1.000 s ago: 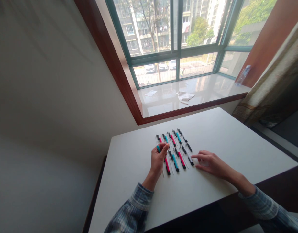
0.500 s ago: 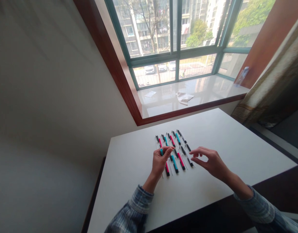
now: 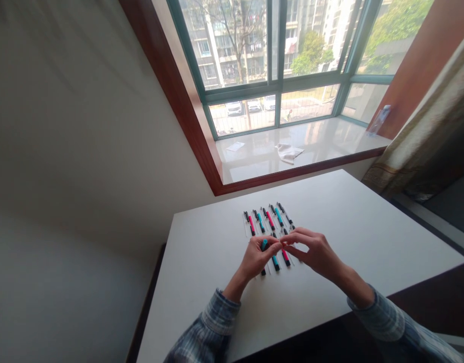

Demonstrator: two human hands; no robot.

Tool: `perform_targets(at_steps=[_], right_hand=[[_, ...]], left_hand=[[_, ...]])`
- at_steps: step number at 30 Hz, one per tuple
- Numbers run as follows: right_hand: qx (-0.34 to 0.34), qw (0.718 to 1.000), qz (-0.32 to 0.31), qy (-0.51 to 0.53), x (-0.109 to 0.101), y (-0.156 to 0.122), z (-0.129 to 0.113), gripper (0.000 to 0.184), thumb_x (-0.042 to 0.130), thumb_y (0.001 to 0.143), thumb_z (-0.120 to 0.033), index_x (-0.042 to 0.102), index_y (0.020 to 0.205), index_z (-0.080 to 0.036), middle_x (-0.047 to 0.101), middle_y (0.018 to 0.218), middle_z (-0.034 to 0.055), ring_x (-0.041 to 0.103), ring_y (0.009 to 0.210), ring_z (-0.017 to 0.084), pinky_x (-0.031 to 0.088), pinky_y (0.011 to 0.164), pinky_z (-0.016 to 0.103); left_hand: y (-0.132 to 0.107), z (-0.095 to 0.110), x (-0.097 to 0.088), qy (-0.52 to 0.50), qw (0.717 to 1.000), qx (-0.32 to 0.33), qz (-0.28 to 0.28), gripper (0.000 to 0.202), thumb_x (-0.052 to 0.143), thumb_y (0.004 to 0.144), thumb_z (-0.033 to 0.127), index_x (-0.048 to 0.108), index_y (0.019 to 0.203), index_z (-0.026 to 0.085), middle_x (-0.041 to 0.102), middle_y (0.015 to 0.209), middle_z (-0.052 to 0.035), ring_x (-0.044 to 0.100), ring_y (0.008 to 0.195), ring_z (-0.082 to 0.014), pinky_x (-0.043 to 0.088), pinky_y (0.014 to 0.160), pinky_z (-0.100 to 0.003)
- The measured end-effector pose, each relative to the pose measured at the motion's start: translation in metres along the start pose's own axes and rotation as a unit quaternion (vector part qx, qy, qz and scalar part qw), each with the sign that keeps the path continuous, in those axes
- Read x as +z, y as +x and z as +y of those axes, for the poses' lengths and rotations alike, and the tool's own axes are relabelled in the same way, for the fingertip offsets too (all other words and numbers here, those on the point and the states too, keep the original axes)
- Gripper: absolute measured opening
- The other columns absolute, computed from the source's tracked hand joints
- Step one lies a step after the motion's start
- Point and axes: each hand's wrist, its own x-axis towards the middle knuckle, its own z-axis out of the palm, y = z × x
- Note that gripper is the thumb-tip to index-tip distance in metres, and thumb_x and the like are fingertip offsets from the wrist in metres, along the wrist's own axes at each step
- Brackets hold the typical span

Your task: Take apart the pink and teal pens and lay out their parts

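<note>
The right hand has come to the left hand, so both meet above the pen parts; left fingers clamp a teal tube, right fingers' grip I cannot tell.

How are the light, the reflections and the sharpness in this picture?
Head view: the window is bright and hazy, the sill shows reflections, the wall is dim; same head view: the pen parts look soft, detail between the left hand and right hand is too small to tell.
</note>
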Motion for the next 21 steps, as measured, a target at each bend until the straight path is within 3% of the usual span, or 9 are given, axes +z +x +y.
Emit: perform_targets(at_steps=[5,14,17,21], right_hand=[[-0.001,1.0,0.003,-0.02,0.001,0.0,0.001,0.026,0.069,0.097,-0.026,0.069,0.122,-0.025,0.073,0.093,0.0042,0.07,0.083,0.019,0.06,0.073,0.032],[-0.02,0.999,-0.003,-0.028,-0.001,0.004,-0.001,0.017,0.069,0.096,-0.024,0.072,0.112,-0.025,0.074,0.095,0.0054,0.069,0.086,0.021,0.059,0.074,0.034],[-0.013,0.998,0.011,-0.053,-0.009,0.005,0.012,0.018,0.072,0.093,-0.025,0.072,0.112,-0.026,0.074,0.096,0.0053,0.068,0.088,0.023,0.059,0.079,0.038],[0.001,0.995,0.009,-0.102,-0.022,-0.001,0.047,0.021,0.073,0.09,-0.023,0.073,0.111,-0.026,0.074,0.101,0.0067,0.067,0.098,0.027,0.058,0.087,0.044]], left_hand=[[0.001,-0.001,-0.001,0.006,1.0,-0.006,-0.01,0.035,0.074,0.088,0.045,0.08,0.084,0.011,0.057,0.063,-0.0002,0.043,0.057,-0.0096,0.032,0.054,-0.023],[0.001,0.001,-0.001,0.0,1.0,-0.019,-0.024,0.038,0.073,0.089,0.047,0.081,0.092,0.011,0.053,0.062,0.0008,0.042,0.057,-0.0096,0.032,0.054,-0.023],[0.001,0.0,-0.002,-0.005,1.0,-0.021,-0.007,0.04,0.075,0.087,0.049,0.08,0.104,0.013,0.048,0.062,0.0033,0.038,0.057,-0.009,0.031,0.054,-0.022],[0.001,-0.002,-0.004,0.001,1.0,-0.021,0.02,0.045,0.074,0.088,0.052,0.079,0.11,0.013,0.043,0.062,0.0048,0.035,0.057,-0.0088,0.029,0.054,-0.022]])
